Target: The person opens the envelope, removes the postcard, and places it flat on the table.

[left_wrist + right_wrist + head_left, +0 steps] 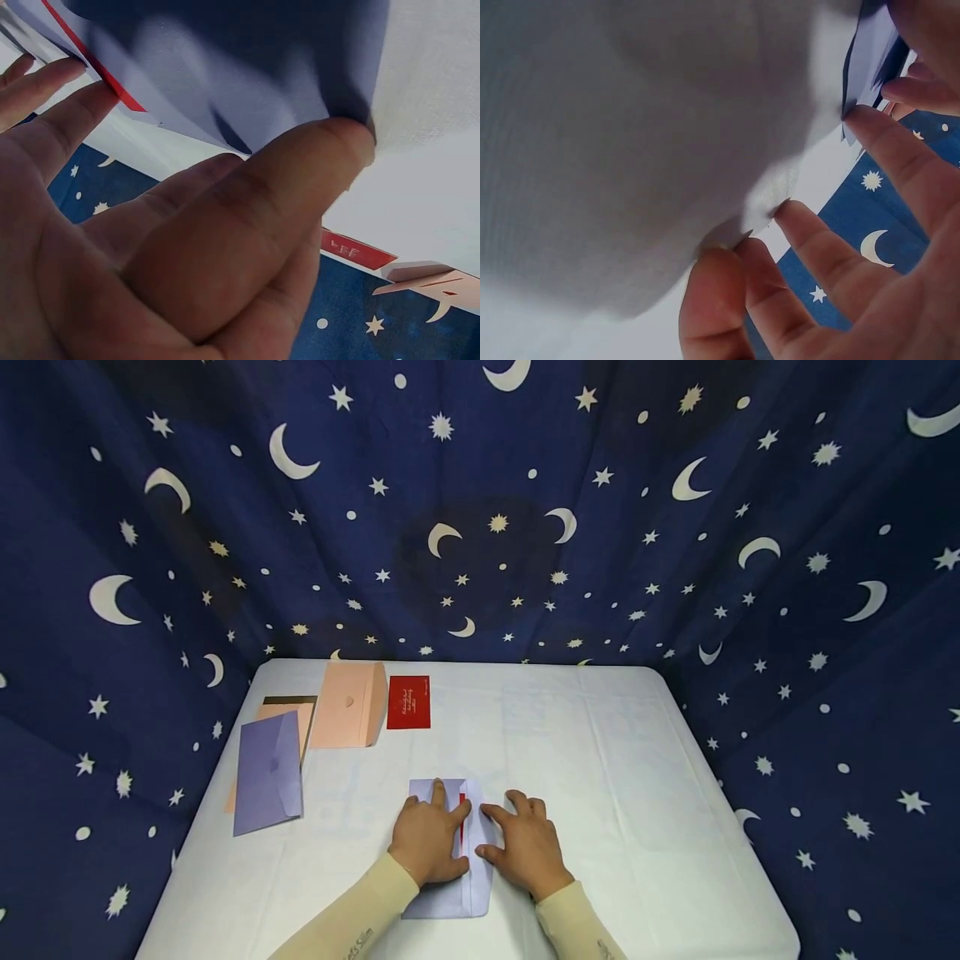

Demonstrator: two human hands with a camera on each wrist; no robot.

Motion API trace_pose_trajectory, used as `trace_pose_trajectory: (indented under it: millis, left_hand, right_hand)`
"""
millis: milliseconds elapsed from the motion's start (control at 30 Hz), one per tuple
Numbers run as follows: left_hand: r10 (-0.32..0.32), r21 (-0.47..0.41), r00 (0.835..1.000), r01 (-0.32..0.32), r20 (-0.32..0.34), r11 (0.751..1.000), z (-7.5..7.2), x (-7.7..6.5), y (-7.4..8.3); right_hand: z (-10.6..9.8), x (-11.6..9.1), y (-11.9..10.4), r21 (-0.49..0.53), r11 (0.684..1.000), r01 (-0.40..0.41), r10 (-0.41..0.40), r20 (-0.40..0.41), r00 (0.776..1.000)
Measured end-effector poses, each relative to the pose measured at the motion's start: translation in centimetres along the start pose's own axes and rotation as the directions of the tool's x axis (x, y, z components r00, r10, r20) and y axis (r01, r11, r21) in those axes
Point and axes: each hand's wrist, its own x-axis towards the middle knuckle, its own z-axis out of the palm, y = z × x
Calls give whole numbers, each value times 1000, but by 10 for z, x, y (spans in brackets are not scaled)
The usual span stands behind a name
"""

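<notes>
A lavender envelope [442,906] lies on the white table in front of me, its flap on the right side. A thin strip of a red card [462,833] shows in the opening beside the flap. My left hand [427,839] rests on the envelope's body with fingers spread; in the left wrist view one finger lies on the envelope's edge [300,112]. At the flap's right side is my right hand [528,843], its index fingertip and thumb at the flap. In the right wrist view a fingertip meets the lavender paper [866,67], and other fingertips rest on the table.
At the back left lie a darker purple envelope [266,777], overlapping a peach one and a dark brown piece [288,699], and another peach envelope [341,710] with its flap raised. A red printed card [408,702] is beside it. Star-patterned curtain [495,468] surrounds the table.
</notes>
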Motion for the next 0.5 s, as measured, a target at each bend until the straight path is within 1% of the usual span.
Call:
trace_pose_trajectory:
  millis: [167, 367, 500]
  left_hand:
    - [-1, 19, 1000, 1, -10, 1000, -1, 2, -2]
    - [6, 32, 1000, -6, 8, 999, -2, 0, -3]
    - [6, 35, 1000, -7, 29, 999, -4, -2, -5]
  right_hand:
    - [-2, 2, 0, 2, 1000, -2, 2, -10, 1000]
    - [-2, 2, -1, 5, 1000, 9, -9, -27, 1000]
    - [-2, 1, -2, 12, 1000, 7, -6, -22, 1000]
